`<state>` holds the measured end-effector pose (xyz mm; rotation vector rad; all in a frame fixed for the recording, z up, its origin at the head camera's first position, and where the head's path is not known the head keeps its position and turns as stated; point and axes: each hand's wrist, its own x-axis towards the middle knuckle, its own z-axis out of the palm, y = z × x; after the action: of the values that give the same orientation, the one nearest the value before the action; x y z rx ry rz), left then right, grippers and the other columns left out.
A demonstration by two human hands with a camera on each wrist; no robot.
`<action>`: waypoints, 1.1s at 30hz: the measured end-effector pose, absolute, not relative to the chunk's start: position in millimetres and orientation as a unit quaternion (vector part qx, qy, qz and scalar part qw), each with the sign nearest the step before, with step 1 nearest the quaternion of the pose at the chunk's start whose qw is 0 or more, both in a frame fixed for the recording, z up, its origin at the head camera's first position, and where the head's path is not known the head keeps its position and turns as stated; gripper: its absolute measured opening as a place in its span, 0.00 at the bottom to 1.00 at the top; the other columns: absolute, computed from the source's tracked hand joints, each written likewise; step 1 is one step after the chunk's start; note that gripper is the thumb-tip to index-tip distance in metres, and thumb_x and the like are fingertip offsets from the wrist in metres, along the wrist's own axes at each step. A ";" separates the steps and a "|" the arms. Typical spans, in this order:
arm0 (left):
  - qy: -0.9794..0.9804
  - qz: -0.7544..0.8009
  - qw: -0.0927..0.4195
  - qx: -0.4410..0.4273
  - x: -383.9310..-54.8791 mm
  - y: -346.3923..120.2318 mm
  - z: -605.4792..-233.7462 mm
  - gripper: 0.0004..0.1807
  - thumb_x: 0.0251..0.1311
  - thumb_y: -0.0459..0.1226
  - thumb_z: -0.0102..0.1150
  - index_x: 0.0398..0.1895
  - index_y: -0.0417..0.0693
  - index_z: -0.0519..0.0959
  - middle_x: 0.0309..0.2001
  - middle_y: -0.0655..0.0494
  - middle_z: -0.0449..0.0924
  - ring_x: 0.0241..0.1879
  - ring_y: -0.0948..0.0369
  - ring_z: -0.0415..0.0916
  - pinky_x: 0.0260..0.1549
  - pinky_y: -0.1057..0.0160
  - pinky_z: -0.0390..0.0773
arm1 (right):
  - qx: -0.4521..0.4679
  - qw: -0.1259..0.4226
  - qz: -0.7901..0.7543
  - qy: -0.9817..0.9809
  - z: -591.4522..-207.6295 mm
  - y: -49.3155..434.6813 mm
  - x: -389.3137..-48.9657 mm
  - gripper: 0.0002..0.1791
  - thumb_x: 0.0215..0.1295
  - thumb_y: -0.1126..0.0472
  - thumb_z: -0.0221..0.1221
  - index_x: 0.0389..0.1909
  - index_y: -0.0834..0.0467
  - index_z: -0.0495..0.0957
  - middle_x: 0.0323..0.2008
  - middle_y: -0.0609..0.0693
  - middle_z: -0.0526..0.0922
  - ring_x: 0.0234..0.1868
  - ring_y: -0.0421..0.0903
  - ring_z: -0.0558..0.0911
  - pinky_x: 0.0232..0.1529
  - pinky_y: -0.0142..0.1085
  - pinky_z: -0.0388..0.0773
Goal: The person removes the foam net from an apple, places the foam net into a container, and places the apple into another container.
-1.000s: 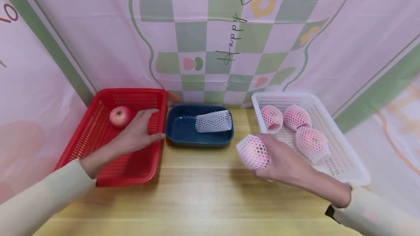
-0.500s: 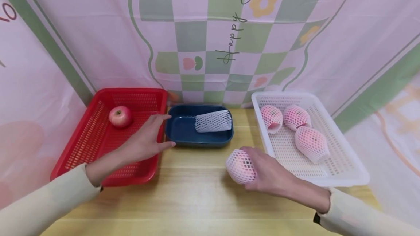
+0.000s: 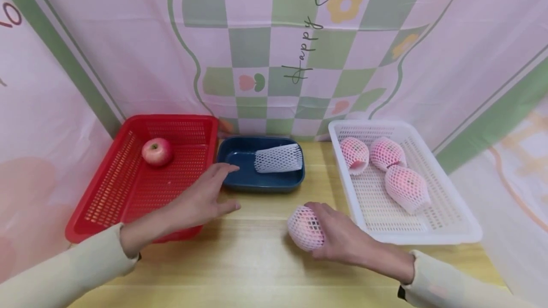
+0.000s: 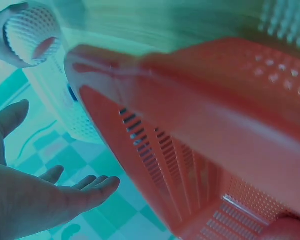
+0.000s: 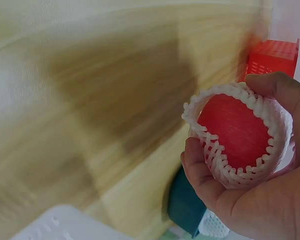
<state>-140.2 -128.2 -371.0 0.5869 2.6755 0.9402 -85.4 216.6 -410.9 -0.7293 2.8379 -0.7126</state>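
Note:
My right hand [image 3: 338, 233] grips an apple in a white foam net [image 3: 306, 228] over the table, in front of the white basket. In the right wrist view the apple's bare red skin [image 5: 233, 131] shows through the net's open end, with fingers and thumb around the sides. My left hand [image 3: 201, 199] holds nothing; its fingers and thumb are spread apart, over the right side of the red basket [image 3: 141, 198] and close to the blue tray's near left corner. In the left wrist view that hand [image 4: 45, 200] is beside the basket's rim.
One bare apple [image 3: 157, 151] lies in the red basket. The dark blue tray [image 3: 239, 187] holds an empty foam net [image 3: 278, 158]. At right, the white basket [image 3: 449, 239] holds three netted apples [image 3: 406, 188]. A patterned cloth [image 3: 291, 46] hangs behind the wooden table [image 3: 257, 260].
My right hand has carried the netted apple left and toward me, away from the white basket. My left hand has moved right and toward me, out from over the red basket's middle.

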 end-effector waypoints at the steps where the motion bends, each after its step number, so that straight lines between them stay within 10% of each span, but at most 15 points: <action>1: 0.916 0.323 0.120 0.205 -138.7 -127.1 -372.4 0.47 0.62 0.45 0.77 0.80 0.49 0.61 0.78 0.43 0.61 0.74 0.45 0.63 0.64 0.41 0.79 | -0.240 0.067 -0.236 0.939 -412.6 216.0 -84.7 0.55 0.34 0.58 0.81 0.69 0.63 0.69 0.54 0.59 0.82 0.49 0.54 0.85 0.50 0.52 0.86; 33: 0.868 0.399 0.097 0.279 -106.8 -85.1 -433.3 0.36 0.61 0.36 0.75 0.71 0.36 0.70 0.66 0.41 0.75 0.63 0.44 0.76 0.63 0.42 0.78 | -0.241 0.080 -0.217 0.943 -439.1 216.1 -76.5 0.56 0.36 0.52 0.83 0.70 0.62 0.69 0.56 0.62 0.81 0.49 0.59 0.85 0.50 0.56 0.86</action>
<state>-106.8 -85.1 -433.3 0.8259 2.5703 1.1815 -76.5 216.1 -439.1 -0.7204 2.8204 -0.6491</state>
